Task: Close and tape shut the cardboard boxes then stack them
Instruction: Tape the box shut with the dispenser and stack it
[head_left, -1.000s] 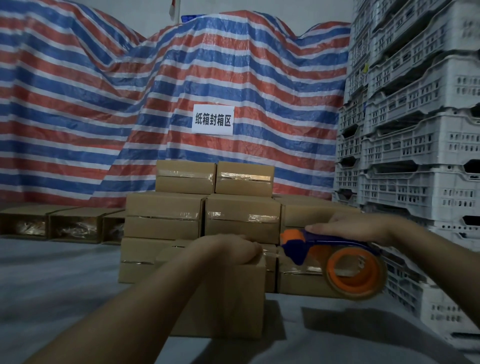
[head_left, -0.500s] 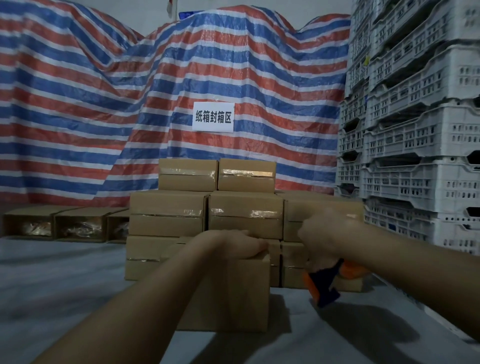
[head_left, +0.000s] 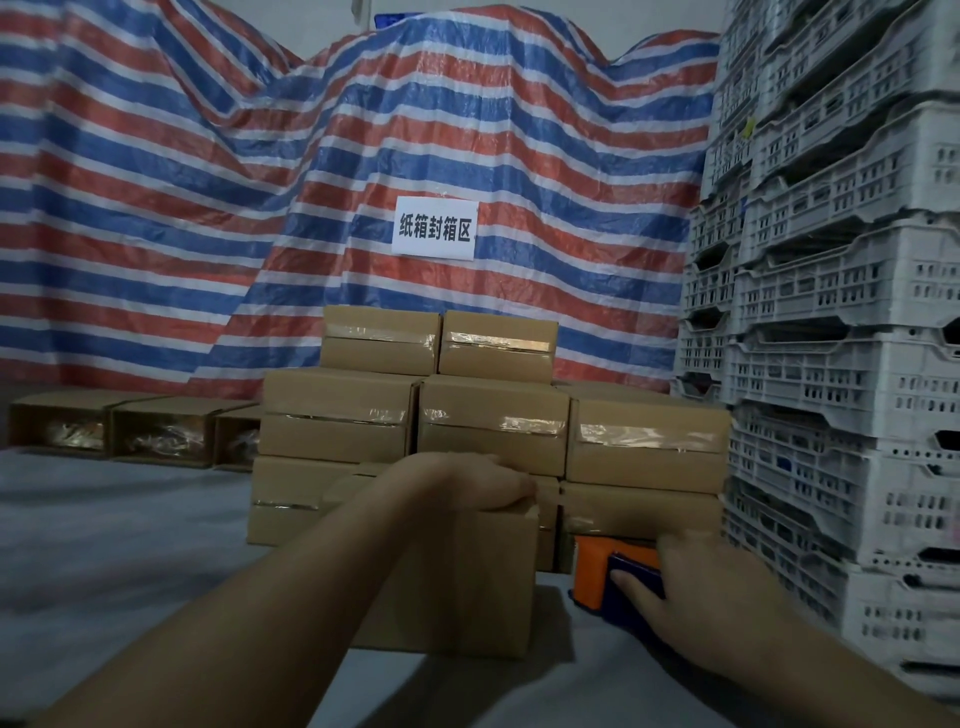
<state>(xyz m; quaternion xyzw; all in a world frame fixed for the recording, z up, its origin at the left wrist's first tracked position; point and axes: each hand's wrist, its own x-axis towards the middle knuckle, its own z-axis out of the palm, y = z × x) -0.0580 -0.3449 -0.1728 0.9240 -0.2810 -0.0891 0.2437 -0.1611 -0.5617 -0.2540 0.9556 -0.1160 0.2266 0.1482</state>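
Box (head_left: 467, 577) seemingly under left hand (head_left: 467, 480)

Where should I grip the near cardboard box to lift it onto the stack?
Probably by its two side walls, coming from above. The near cardboard box stands upright and free of the stack; the left hand rests on its top edge, and the right hand holds the tape dispenser.

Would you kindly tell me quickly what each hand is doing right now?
Left hand: fingers curled over the top edge of the near cardboard box, holding it.
Right hand: grips the tape dispenser, low on the surface.
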